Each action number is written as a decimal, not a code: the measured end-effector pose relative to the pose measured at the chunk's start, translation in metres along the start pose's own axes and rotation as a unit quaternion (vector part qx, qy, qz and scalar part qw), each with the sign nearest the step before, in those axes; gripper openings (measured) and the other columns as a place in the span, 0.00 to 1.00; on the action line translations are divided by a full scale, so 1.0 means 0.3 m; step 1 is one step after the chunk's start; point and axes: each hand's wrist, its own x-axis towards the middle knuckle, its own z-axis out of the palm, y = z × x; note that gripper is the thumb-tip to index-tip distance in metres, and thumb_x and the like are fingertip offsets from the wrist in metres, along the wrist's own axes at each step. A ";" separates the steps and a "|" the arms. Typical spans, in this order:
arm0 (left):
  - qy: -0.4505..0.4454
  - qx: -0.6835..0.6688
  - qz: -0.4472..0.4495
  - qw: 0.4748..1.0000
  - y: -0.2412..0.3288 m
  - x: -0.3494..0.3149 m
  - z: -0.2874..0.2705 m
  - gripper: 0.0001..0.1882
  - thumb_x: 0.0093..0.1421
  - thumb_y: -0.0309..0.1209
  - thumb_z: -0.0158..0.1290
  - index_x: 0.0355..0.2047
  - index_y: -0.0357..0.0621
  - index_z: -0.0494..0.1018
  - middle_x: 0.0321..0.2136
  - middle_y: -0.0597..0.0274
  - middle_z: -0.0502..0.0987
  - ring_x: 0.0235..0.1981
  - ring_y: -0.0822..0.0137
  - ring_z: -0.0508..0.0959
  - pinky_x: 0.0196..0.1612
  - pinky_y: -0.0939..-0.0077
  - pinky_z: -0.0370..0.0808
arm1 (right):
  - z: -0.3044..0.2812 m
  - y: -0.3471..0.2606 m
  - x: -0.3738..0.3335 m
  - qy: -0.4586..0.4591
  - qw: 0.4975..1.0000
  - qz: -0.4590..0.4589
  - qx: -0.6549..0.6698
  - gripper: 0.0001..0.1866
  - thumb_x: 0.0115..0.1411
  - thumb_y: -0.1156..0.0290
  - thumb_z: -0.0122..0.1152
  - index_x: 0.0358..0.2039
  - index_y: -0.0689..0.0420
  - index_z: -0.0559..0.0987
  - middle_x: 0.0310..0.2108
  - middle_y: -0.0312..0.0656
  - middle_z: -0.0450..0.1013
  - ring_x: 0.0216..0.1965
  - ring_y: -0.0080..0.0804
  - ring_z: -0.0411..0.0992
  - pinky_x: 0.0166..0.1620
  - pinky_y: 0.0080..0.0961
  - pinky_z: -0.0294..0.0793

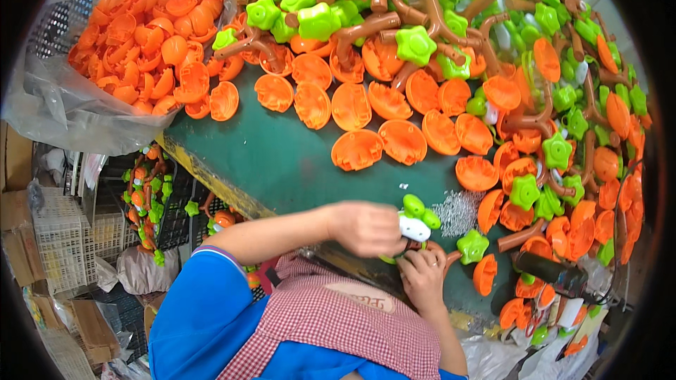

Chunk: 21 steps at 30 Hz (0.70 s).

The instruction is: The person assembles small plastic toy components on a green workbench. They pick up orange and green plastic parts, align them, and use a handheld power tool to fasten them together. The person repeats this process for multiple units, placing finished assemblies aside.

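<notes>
My right hand (424, 276) is closed around a brown plastic branch (451, 257) at the table's near edge. A green star-shaped piece (472, 245) sits by the branch's right end. Just above my fingers is a white piece (415, 228) with rounded green plastic parts (420, 211) on top. My left hand (366, 229) is curled beside the white piece, somewhat blurred; whatever is in its fingers is hidden. To the right of the white piece lies a heap of small silvery screws (456, 213). Orange half-shells (357, 150) lie in rows beyond my hands.
A clear plastic bag (91, 127) of orange shells stands at the far left. Brown branches (440, 17) and green stars pile up across the back and right of the green table (282, 169). A black cylindrical object (549, 271) lies at right. White crates (63, 232) stand at lower left.
</notes>
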 end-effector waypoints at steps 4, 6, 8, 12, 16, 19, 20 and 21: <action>-0.001 0.374 -0.306 0.875 -0.471 0.092 -0.126 0.16 0.51 0.26 0.51 0.42 0.41 0.72 0.38 0.60 0.76 0.39 0.61 0.75 0.42 0.67 0.73 | -0.014 -0.027 0.029 -0.035 0.999 0.028 0.006 0.11 0.46 0.72 0.65 0.33 0.53 0.80 0.38 0.35 0.74 0.41 0.33 0.71 0.49 0.38 0.64; -0.105 0.505 -0.398 0.759 -0.674 0.061 -0.113 0.17 0.51 0.28 0.52 0.43 0.41 0.71 0.34 0.61 0.74 0.37 0.62 0.74 0.38 0.70 0.71 | -0.009 -0.021 0.027 -0.040 0.999 0.023 0.005 0.10 0.46 0.71 0.65 0.33 0.54 0.79 0.38 0.36 0.74 0.41 0.33 0.71 0.49 0.38 0.64; -0.125 0.540 -0.409 0.725 -0.751 0.050 -0.145 0.11 0.52 0.30 0.53 0.37 0.44 0.73 0.31 0.60 0.75 0.34 0.63 0.76 0.38 0.71 0.70 | -0.002 -0.015 0.027 -0.039 0.999 0.005 0.016 0.10 0.46 0.71 0.66 0.32 0.54 0.79 0.37 0.36 0.74 0.41 0.33 0.71 0.48 0.38 0.64; -0.202 0.490 -0.410 0.742 -0.798 0.043 -0.233 0.07 0.52 0.29 0.53 0.33 0.47 0.73 0.29 0.62 0.80 0.35 0.62 0.80 0.41 0.68 0.71 | 0.001 -0.001 0.027 -0.016 0.998 -0.019 0.056 0.10 0.47 0.71 0.65 0.33 0.54 0.79 0.37 0.35 0.74 0.41 0.32 0.72 0.49 0.38 0.64; -0.024 0.395 -0.338 0.854 -0.577 0.145 -0.338 0.14 0.52 0.34 0.60 0.39 0.47 0.74 0.30 0.62 0.78 0.33 0.59 0.79 0.36 0.67 0.76 | -0.016 0.002 0.025 -0.010 0.998 -0.037 0.050 0.13 0.45 0.72 0.66 0.34 0.53 0.80 0.35 0.34 0.73 0.39 0.32 0.71 0.48 0.38 0.64; 0.069 0.249 -0.224 0.940 -0.217 0.095 -0.413 0.17 0.49 0.28 0.62 0.41 0.47 0.74 0.28 0.66 0.79 0.27 0.66 0.79 0.29 0.73 0.76 | -0.005 0.010 0.014 -0.008 0.998 -0.037 0.050 0.13 0.43 0.71 0.67 0.32 0.52 0.79 0.33 0.33 0.72 0.38 0.32 0.70 0.45 0.38 0.63; 0.054 0.234 -0.219 0.946 -0.081 0.040 -0.387 0.14 0.48 0.25 0.61 0.38 0.48 0.75 0.31 0.66 0.80 0.30 0.66 0.81 0.33 0.74 0.80 | -0.004 0.008 0.007 -0.018 0.998 -0.040 0.047 0.12 0.43 0.70 0.68 0.31 0.52 0.79 0.32 0.33 0.72 0.38 0.32 0.70 0.45 0.39 0.62; -0.007 0.215 -0.147 0.965 0.031 -0.029 -0.358 0.12 0.47 0.24 0.61 0.33 0.50 0.75 0.35 0.66 0.81 0.35 0.66 0.82 0.38 0.75 0.81 | -0.006 0.002 0.006 -0.009 0.998 -0.042 0.037 0.12 0.42 0.69 0.68 0.30 0.52 0.78 0.31 0.33 0.71 0.37 0.33 0.69 0.45 0.39 0.62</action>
